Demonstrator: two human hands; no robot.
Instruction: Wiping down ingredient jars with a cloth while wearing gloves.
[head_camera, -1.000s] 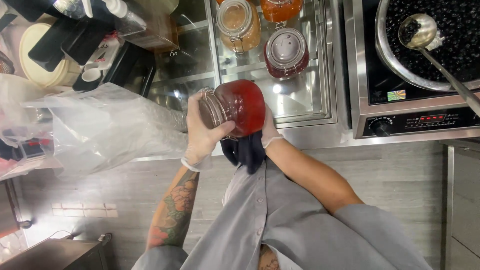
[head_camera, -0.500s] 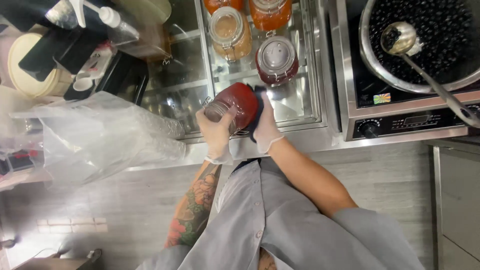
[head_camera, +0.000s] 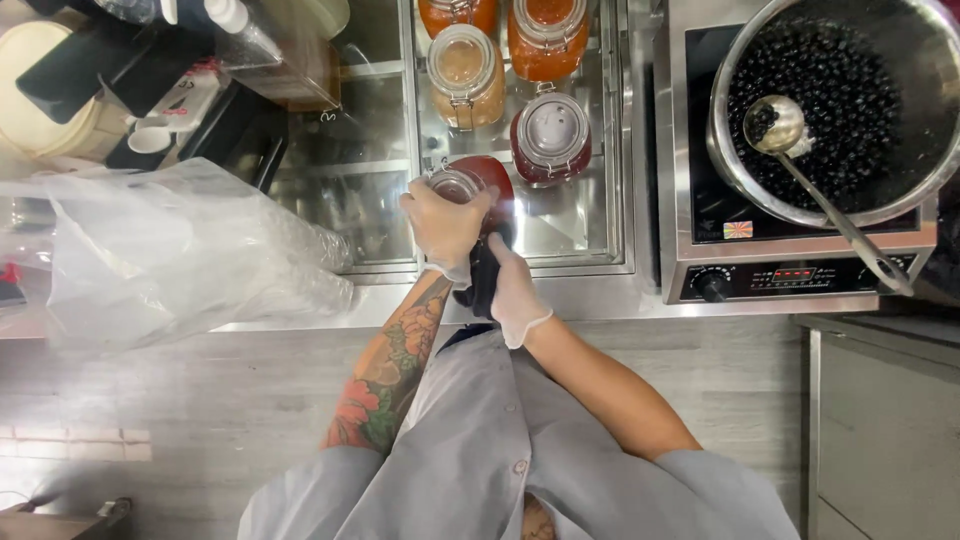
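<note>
Gloved left hand (head_camera: 443, 222) clasps tilted red-filled glass jar (head_camera: 478, 182); gloved right hand (head_camera: 515, 290) presses dark cloth (head_camera: 482, 278) beneath it.

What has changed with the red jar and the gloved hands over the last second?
The red-filled glass jar, held tilted above the counter edge a second ago, has moved forward to the steel well, beside the other clip-top glass jars. The left hand still grips its lid end; the right hand stays under it with the dark cloth. Pot of black pearls, ladle and plastic bag: unchanged.
</note>
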